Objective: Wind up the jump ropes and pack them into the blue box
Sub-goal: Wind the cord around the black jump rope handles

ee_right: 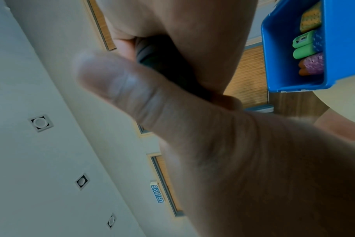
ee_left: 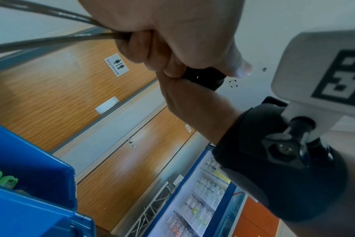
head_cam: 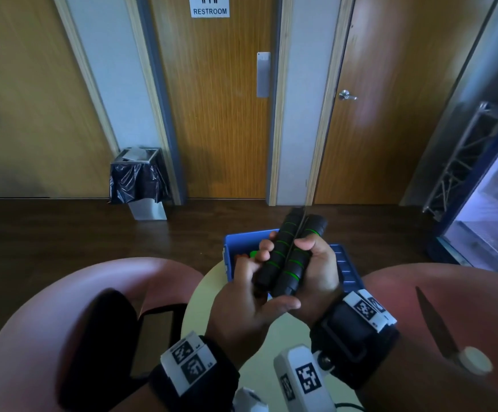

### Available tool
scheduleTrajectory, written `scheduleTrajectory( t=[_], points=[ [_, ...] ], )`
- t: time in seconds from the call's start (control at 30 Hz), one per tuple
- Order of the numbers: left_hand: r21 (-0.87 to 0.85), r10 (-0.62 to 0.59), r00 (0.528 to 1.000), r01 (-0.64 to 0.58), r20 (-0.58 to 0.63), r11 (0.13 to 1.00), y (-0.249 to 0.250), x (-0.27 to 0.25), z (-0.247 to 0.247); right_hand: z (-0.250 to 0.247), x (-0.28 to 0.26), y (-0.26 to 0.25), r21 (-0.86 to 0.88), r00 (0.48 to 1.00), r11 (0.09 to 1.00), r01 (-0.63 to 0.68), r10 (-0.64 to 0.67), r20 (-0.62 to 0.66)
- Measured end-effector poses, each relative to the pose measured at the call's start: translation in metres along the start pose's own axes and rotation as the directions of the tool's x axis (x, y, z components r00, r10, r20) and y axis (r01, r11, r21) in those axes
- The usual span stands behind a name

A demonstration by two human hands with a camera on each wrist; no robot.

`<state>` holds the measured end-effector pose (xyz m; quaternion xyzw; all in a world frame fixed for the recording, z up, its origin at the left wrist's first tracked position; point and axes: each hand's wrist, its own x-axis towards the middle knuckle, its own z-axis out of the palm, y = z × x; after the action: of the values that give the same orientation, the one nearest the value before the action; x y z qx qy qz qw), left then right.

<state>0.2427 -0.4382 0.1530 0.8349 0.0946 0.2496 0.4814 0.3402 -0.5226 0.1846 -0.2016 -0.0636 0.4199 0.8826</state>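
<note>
Fingers [head_cam: 308,243] of the right hand [head_cam: 316,272] curl round two black foam handles [head_cam: 289,254] ringed with green bands, holding them side by side and tilted away from the body; the left hand [head_cam: 247,295] closes at the near ends of the handles, its thumb stretched across beneath them, and in the left wrist view its fingers pinch several strands of the dark rope [ee_left: 51,40], which run off to the upper left. Both wrists carry black straps with white blocks printed in black-and-white square codes. Just beyond the hands, the blue box [head_cam: 236,236] stands open on a small round pale table [head_cam: 200,295]; the right wrist view shows inside it green, purple-speckled, orange and yellow-dotted handles [ee_right: 310,48] packed together. Rounded pink seats flank the table at left and right. Farther off, on the dark wood floor, a metal bin [head_cam: 139,176] lined with a black bag stands against the wall. Behind it are wooden doors, the middle one bearing a white sign [head_cam: 209,5] reading "RESTROOM" under pictograms. At far right stands a lit glass-fronted cooler [head_cam: 488,209] stocked with bottles. Overhead, a small blue sign [ee_right: 158,193] reads "KELUAR".
</note>
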Motion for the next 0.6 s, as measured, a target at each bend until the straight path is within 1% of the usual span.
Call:
scheduleTrajectory(
  t=[0.1, 0.2, 0.27, 0.33, 0.4, 0.47, 0.53, 0.6],
  points=[
    [0.008, -0.021, 0.999, 0.021, -0.025, 1.0, 0.005, 0.005, 0.009, -0.001, -0.001, -0.012, -0.03, 0.999, 0.999, -0.032, 0.032, -0.012],
    [-0.005, -0.041, 0.998, 0.041, -0.039, 0.999, 0.011, 0.011, 0.023, -0.007, -0.003, -0.027, -0.005, 0.998, 0.998, -0.065, 0.065, 0.003],
    [-0.07, -0.063, 0.997, 0.061, -0.036, 0.996, 0.017, 0.014, 0.038, -0.015, -0.005, -0.04, 0.031, 0.999, 0.998, -0.05, 0.05, 0.005],
    [-0.152, -0.093, 0.996, 0.09, -0.012, 0.984, 0.024, 0.017, 0.057, -0.023, -0.006, -0.055, 0.02, 1.0, 1.0, -0.02, 0.02, -0.005],
    [-0.164, -0.127, 0.992, 0.129, 0.021, 0.978, 0.034, 0.021, 0.076, -0.03, -0.01, -0.071, -0.009, 1.0, 1.0, 0.011, -0.011, 0.01],
    [-0.173, -0.134, 0.99, 0.137, 0.03, 0.975, 0.041, 0.024, 0.095, -0.038, -0.014, -0.086, -0.049, 0.999, 0.998, 0.03, -0.028, 0.041],
    [-0.167, -0.115, 0.993, 0.109, -0.028, 0.98, 0.044, 0.025, 0.113, -0.048, -0.019, -0.098, -0.067, 0.997, 0.997, 0.032, -0.027, 0.068],
    [-0.151, -0.092, 0.991, 0.077, -0.094, 0.986, 0.048, 0.025, 0.129, -0.057, -0.025, -0.108, -0.097, 0.998, 0.995, 0.023, -0.017, 0.062]
  ],
)
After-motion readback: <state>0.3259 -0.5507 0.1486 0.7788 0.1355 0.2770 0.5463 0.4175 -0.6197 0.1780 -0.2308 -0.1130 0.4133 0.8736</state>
